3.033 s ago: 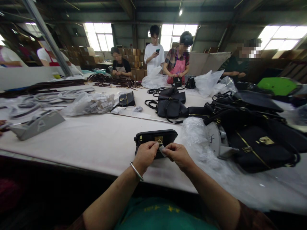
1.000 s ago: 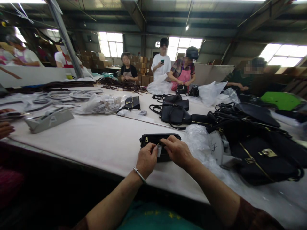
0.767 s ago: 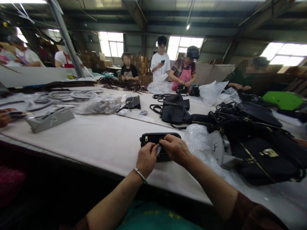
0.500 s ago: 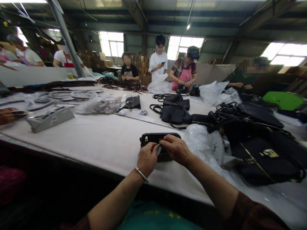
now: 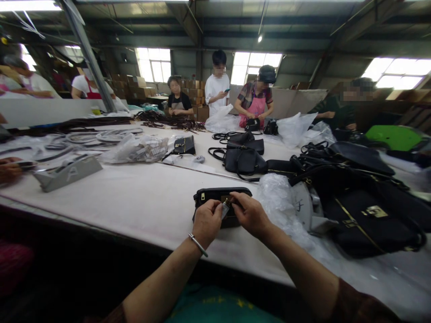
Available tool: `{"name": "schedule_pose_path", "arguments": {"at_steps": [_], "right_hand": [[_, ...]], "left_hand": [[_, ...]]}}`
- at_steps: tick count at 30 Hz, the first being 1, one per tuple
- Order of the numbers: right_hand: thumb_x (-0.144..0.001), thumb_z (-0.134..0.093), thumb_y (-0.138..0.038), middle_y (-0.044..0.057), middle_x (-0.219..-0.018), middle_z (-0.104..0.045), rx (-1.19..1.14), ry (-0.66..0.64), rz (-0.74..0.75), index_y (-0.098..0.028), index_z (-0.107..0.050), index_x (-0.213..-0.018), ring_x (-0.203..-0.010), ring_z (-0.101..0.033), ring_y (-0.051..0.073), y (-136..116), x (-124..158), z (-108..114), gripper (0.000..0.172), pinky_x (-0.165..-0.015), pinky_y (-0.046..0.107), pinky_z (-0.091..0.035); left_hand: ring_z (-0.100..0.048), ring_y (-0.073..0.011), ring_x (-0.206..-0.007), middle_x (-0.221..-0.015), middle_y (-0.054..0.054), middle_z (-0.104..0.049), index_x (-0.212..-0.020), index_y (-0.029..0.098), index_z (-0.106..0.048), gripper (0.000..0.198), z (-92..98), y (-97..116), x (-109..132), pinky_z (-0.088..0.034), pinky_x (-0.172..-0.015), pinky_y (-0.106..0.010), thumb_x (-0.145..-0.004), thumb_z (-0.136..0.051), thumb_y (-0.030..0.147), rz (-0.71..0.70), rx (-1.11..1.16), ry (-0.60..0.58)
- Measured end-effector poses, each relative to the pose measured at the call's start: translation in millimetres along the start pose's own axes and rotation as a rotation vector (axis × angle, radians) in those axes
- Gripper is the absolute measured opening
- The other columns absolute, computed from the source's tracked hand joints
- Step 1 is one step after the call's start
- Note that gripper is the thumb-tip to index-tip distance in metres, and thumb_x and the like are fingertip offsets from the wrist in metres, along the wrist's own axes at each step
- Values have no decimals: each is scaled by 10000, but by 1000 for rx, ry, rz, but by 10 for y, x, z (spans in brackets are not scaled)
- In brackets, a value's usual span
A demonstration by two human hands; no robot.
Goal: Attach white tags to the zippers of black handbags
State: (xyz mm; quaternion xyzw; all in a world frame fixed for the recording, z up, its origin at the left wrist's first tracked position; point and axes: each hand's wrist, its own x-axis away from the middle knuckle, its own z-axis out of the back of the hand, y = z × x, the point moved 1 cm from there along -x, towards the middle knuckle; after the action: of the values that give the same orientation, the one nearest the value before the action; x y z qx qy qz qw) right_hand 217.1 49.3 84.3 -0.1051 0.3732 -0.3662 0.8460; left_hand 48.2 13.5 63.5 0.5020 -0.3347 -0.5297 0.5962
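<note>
A small black handbag (image 5: 211, 194) lies on the pale tabletop in front of me, with a gold zip pull at its upper left. My left hand (image 5: 207, 222) pinches a small whitish wrapping (image 5: 225, 210) over the front of the bag. From that wrapping a gold metal fitting (image 5: 228, 202) shows between my two hands. My right hand (image 5: 252, 214) is closed, its thumb and fingertips at the fitting's right side. Fingers and wrapping hide part of the bag's front.
Crumpled clear plastic (image 5: 274, 193) and a large black bag (image 5: 367, 220) with gold trim lie to the right. Beyond are more black bags (image 5: 244, 160). A grey angled holder (image 5: 69, 174) stands left, near another person's hand (image 5: 10, 169). Co-workers stand across the table.
My right hand has shifted slightly right and away from my left, exposing the gold fitting. My left hand keeps its pinch on the wrapping. The view has turned slightly.
</note>
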Motion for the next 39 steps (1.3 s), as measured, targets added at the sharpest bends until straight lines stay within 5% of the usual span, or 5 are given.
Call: {"name": "schedule_pose_path", "arguments": {"at_steps": [12, 20, 24, 28, 39], "right_hand": [[-875, -495, -123, 112, -1139, -678, -48, 75, -45, -193, -589, -1211, -1053, -639, 235, -125, 73, -83, 355, -933, 382, -532], [-835, -569, -200, 76, -1082, -694, -269, 29, -265, -202, -601, -1222, -655, -604, 137, -146, 40, -49, 388, -630, 286, -521], [-862, -583, -313, 56, -867, -699, -244, 108, -405, -184, -680, -969, -694, -605, 166, -144, 92, -43, 194, -658, 297, -486], [-871, -569, -458, 19, -619, -630, -370, -13, -590, -181, -663, -707, -572, -553, 147, -154, 168, -124, 335, -548, 273, -421], [-739, -691, -540, -2, -458, -581, -957, -45, -885, -143, -664, -712, -378, -451, 86, -231, 162, -361, 398, -364, 200, -265]], "left_hand": [[-662, -162, -567, -711, -50, -722, -916, 169, -669, 230, -83, 74, 36, -523, -511, -258, -839, -618, 380, 104, 142, 8], [-663, -149, -582, -735, -57, -723, -931, 156, -654, 221, -159, 63, -18, -531, -527, -251, -828, -635, 351, 158, 200, 69], [-687, -154, -654, -770, -68, -739, -927, 161, -665, 209, -168, 22, -80, -528, -592, -250, -822, -644, 340, 124, 119, 99], [-686, -158, -667, -757, -62, -740, -891, 166, -681, 192, -156, 35, -74, -518, -617, -254, -812, -652, 338, 92, 66, 110], [-685, -176, -712, -789, -58, -741, -867, 189, -691, 165, -110, 131, -20, -507, -680, -282, -853, -577, 308, 21, -85, 121]]}}
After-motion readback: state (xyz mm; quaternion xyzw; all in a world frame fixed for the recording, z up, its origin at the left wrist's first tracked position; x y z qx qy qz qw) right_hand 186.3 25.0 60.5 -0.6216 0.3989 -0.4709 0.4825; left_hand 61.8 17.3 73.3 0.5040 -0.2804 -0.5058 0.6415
